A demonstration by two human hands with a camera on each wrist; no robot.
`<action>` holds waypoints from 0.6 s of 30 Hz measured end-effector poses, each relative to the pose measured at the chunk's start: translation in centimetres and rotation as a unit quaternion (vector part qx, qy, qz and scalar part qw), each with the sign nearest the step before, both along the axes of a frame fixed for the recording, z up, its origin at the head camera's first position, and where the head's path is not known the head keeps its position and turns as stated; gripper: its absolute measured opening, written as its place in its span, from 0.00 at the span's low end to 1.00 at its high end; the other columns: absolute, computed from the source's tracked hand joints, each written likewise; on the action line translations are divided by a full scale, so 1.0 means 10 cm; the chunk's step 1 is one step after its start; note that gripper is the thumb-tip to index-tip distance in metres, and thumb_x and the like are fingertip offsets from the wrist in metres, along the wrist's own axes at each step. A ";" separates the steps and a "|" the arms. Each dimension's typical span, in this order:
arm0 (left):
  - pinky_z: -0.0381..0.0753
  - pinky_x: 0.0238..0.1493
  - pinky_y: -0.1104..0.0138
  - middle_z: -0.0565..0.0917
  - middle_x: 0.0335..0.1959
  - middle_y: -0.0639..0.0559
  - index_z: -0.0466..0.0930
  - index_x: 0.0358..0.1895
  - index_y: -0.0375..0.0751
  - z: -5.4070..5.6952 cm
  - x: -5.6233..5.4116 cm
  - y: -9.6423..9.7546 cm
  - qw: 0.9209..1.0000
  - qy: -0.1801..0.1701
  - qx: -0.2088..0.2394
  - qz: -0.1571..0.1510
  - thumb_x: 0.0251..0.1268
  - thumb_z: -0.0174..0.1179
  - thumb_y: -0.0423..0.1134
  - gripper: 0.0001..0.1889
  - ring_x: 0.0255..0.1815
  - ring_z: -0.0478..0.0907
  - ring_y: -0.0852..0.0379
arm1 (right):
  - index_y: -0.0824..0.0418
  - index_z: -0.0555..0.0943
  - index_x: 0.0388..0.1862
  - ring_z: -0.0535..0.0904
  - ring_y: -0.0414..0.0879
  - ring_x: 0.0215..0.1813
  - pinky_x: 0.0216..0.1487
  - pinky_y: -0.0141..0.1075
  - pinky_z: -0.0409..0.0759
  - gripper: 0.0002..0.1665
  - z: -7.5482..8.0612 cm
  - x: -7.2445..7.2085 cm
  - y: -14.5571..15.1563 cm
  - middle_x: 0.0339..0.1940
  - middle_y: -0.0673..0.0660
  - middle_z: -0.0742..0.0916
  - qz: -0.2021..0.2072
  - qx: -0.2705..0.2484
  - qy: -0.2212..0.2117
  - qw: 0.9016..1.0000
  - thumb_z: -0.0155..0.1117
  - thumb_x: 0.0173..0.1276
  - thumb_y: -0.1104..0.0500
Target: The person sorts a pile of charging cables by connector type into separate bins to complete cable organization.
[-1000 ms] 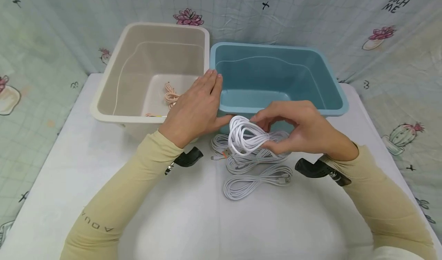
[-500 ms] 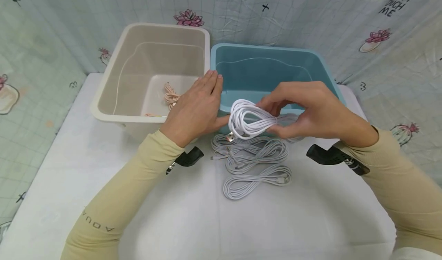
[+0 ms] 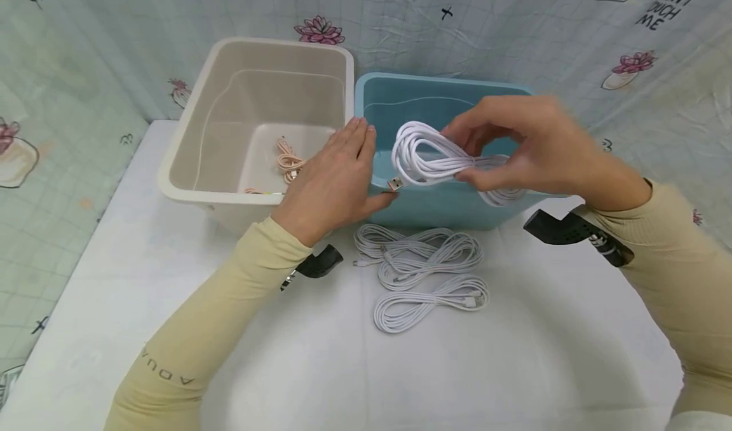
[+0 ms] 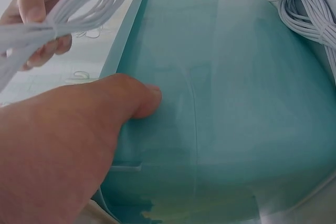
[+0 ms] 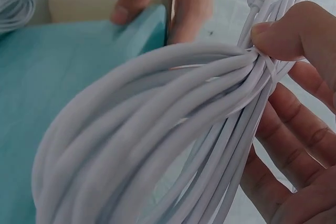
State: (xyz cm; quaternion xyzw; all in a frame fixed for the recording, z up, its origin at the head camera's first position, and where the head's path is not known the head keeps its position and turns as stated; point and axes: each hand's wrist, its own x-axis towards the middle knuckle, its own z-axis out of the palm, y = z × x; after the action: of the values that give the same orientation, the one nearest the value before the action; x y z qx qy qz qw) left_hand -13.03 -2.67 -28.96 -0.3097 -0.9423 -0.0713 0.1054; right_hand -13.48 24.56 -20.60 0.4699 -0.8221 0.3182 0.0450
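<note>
My right hand point(image 3: 532, 145) pinches a coiled white USB cable point(image 3: 426, 154) at its tied middle, above the front rim of the blue bin point(image 3: 446, 205). In the right wrist view the thumb presses the tie of that cable point(image 5: 157, 103), and its loops fan out toward the camera. My left hand point(image 3: 334, 180) lies with straight fingers over the adjoining rims of the beige bin point(image 3: 220, 197) and the blue bin. Its thumb point(image 4: 142, 98) touches the blue wall in the left wrist view. Several more white cable coils point(image 3: 423, 253) lie on the table before the blue bin.
Inside the beige bin are pinkish coiled cables point(image 3: 288, 159), partly hidden by my left hand. A patterned cloth point(image 3: 412, 30) hangs behind both bins. White cloth point(image 3: 457, 380) covers the table. A black wrist mount point(image 3: 320, 262) sits under each forearm.
My right hand has lifted the white USB cable from above the table coils, up and rightward to over the blue bin's front rim. The left hand has stayed on the rims.
</note>
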 end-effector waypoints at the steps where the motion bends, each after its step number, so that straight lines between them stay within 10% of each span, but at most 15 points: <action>1: 0.61 0.85 0.54 0.67 0.78 0.30 0.63 0.76 0.24 -0.01 0.00 0.00 1.000 0.002 0.000 -0.001 0.63 0.67 0.65 0.53 0.83 0.62 0.38 | 0.70 0.86 0.49 0.84 0.32 0.39 0.48 0.19 0.85 0.29 0.00 -0.03 0.01 0.43 0.51 0.90 -0.004 0.000 0.003 1.000 0.80 0.43 0.80; 18: 0.56 0.87 0.54 0.61 0.82 0.32 0.57 0.79 0.27 0.02 -0.02 0.02 0.998 -0.056 -0.024 0.016 0.66 0.53 0.77 0.58 0.86 0.55 0.39 | 0.59 0.86 0.59 0.82 0.23 0.41 0.52 0.12 0.79 0.33 0.01 -0.43 0.07 0.42 0.51 0.89 -0.139 0.049 0.024 0.989 0.81 0.52 0.72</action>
State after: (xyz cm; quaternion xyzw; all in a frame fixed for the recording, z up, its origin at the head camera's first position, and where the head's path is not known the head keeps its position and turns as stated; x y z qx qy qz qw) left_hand -13.21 -2.43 -28.73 -0.2923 -0.9531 -0.0639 0.0465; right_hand -17.74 25.30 -20.55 0.3599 -0.8930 0.2566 0.0849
